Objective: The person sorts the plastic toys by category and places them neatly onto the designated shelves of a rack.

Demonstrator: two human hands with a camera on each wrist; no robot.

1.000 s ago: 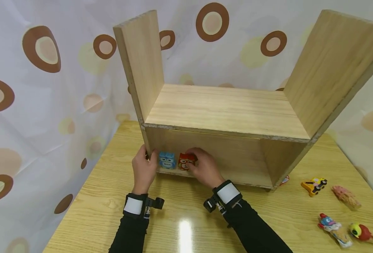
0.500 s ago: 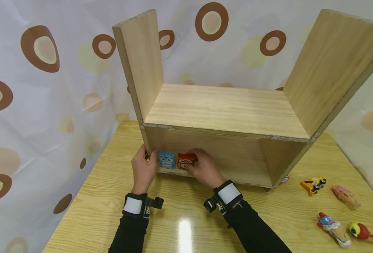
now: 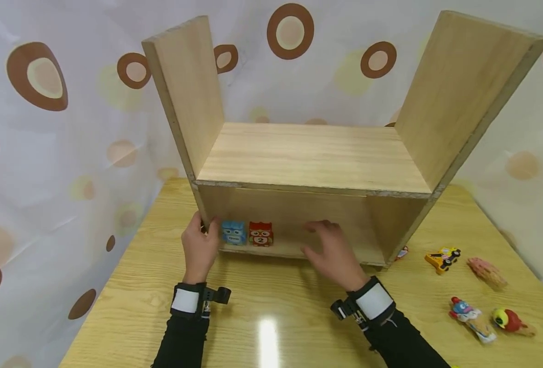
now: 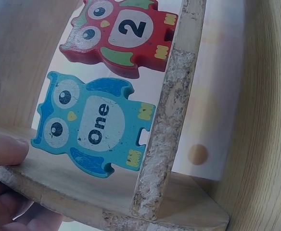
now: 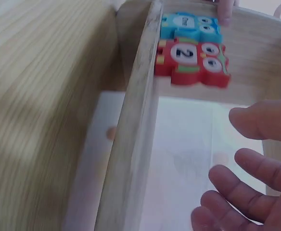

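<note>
Two owl blocks stand upright side by side on the lower board of a wooden shelf [image 3: 308, 190]. The blue owl block [image 4: 99, 125], marked "One", is nearest the shelf's left side; the red owl block [image 5: 193, 62], marked "2", stands just right of it. My left hand [image 3: 200, 250] grips the front edge of the left side panel, thumb inside and fingers outside. To the right of the red block, my right hand [image 3: 333, 255] hangs before the lower compartment, fingers spread and holding nothing.
Right of the shelf, a yellow toy truck [image 3: 443, 259], a pink figure [image 3: 487, 272], a blue-headed figure [image 3: 471, 317] and a red-and-yellow figure [image 3: 513, 322] lie on the wooden table [image 3: 129, 317]. A small red-edged piece [image 3: 402, 252] shows partly behind the shelf's right panel.
My right hand has let go of the red owl block and moved right, leaving it standing beside the blue one. My left hand keeps its grip on the panel. The head view has shifted slightly.
</note>
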